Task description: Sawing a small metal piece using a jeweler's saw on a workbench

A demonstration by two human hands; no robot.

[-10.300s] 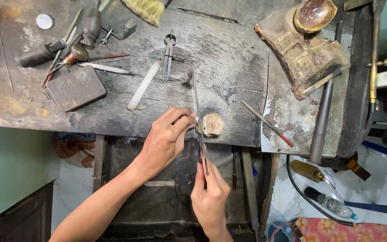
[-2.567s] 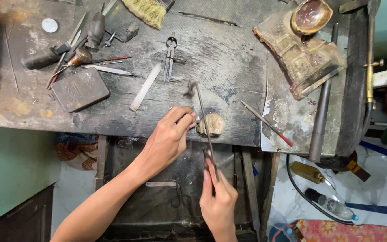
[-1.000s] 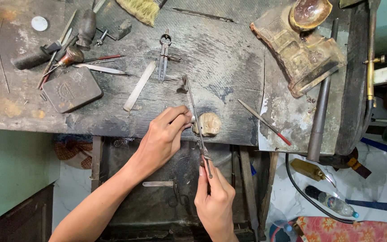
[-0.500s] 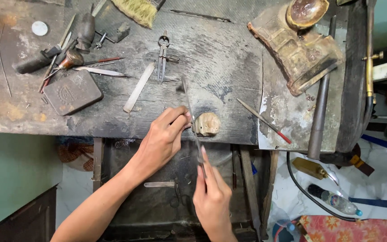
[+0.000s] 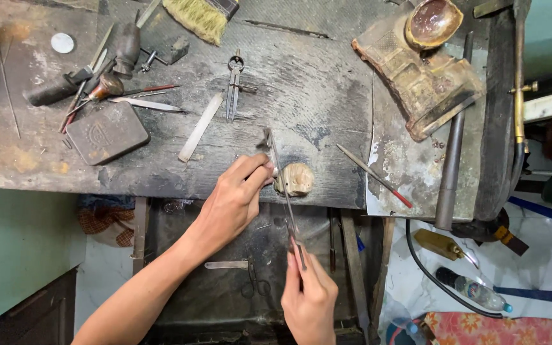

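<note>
Hands [image 5: 234, 201] around slanted file [image 5: 282, 185]

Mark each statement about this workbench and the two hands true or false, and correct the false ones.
1. The right hand holds a long thin file. True.
2. The left hand rests flat on the flat tin. False: its fingers pinch something small at the bench edge, beside the wooden peg.
3. A brush lies at the far edge of the bench. True.
4. The dividers are in the right hand. False: they lie on the bench.
</note>
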